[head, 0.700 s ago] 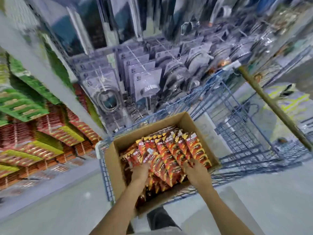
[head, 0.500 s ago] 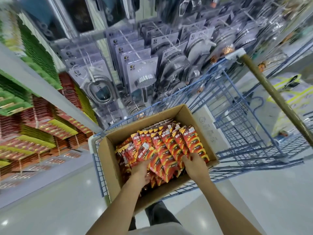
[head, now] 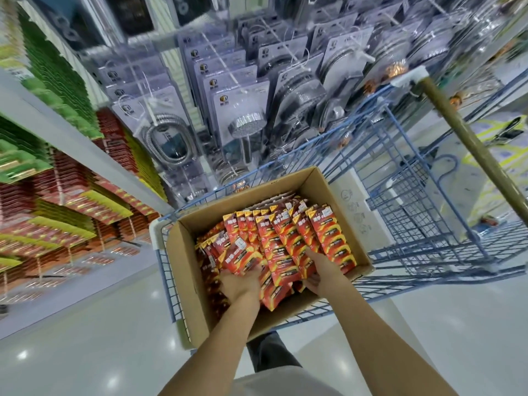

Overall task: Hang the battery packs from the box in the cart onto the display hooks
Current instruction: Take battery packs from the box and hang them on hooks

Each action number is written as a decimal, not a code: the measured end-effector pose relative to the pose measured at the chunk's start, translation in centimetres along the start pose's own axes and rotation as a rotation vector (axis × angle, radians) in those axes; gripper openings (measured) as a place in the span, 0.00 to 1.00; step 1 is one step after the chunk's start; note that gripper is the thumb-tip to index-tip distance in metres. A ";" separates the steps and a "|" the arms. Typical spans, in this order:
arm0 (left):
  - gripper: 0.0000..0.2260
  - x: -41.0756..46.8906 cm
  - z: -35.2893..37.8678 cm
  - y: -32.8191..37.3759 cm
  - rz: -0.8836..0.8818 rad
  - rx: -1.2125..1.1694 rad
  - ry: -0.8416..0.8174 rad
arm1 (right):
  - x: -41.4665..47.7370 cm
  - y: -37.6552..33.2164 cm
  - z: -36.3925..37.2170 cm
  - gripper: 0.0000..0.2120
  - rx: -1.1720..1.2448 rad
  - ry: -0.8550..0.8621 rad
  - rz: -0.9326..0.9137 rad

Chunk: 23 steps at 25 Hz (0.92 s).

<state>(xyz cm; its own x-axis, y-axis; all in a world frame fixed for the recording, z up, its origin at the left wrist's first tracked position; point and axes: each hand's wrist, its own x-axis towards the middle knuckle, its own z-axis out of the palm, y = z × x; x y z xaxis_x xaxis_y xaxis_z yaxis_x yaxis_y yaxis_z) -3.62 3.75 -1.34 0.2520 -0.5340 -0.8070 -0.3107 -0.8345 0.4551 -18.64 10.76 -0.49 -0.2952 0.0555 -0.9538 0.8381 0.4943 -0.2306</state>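
Entry, reaching-into-box step.

- Fingers of the left hand (head: 240,283): they are disappearing among the battery packs (head: 285,244), so I cannot tell whether they are spread or pinching. One pack is standing tilted just above the knuckles.
- Fingers (head: 311,257) of the right hand (head: 324,277): they are lying fairly straight and close together along the faces of the overlapping packs, pressing rather than pinching. The thumb is dipping toward the packs' lower edge; I am reading no closed grip there.
- Why this way, as I am judging it: the two hands are bracketing a slice of the fanned row from either side, which suits lifting several packs at once.
- Wrists and forearms: both are coming in from the near edge, converging, palms down, elbows out of frame.
- Location of goods: all the packs are sitting in the cardboard box (head: 183,270), which is resting in the near end of the blue wire cart (head: 414,224).
- Displays of red and green goods (head: 71,201) are running along the left, well apart from the hands; shower-head packs (head: 245,115) are hanging beyond the cart. Individual hooks are too blurred to make out.
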 end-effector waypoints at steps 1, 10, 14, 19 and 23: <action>0.24 0.4 -1.0 -0.1 0.031 0.036 -0.003 | 0.4 0.1 0.2 0.26 0.059 -0.012 0.024; 0.06 -0.3 -7.6 0.3 0.216 -0.054 -0.220 | -2.2 1.8 -0.1 0.22 0.204 -0.204 -0.003; 0.16 -0.5 -9.4 0.5 0.222 -0.146 -0.303 | -4.3 3.1 -0.7 0.18 0.087 -0.314 -0.081; 0.13 -0.7 -12.2 1.0 0.258 -0.220 -0.345 | -5.4 3.6 -0.3 0.25 0.001 -0.467 -0.175; 0.12 -1.6 -15.2 2.8 0.319 -0.301 -0.347 | -7.5 3.4 1.2 0.30 -0.108 -0.585 -0.295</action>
<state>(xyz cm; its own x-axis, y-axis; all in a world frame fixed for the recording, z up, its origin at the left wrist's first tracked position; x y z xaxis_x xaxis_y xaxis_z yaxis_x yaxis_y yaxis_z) 9.02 0.26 6.96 -0.1442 -0.7327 -0.6651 -0.0340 -0.6681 0.7433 -12.98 10.97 5.68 -0.1819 -0.5603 -0.8081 0.7010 0.5024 -0.5061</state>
